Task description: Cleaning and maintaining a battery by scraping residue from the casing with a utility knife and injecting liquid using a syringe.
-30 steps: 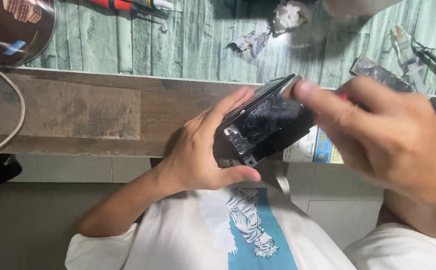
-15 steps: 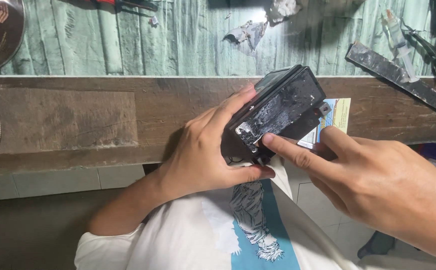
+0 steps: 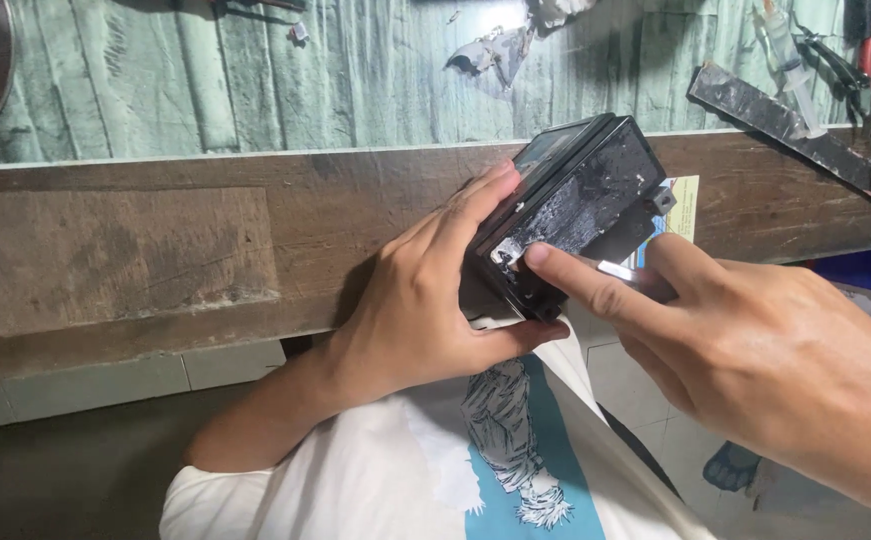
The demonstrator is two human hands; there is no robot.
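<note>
Left hand point(image 3: 425, 300) cradles black device point(image 3: 575, 205)

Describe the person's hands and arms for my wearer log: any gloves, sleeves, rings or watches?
Both the left hand and the right hand are bare: no gloves, rings or watch show. The fingers are uncovered, nails short. The left forearm is bare to the short sleeve of a white T-shirt with a blue printed figure.
</note>
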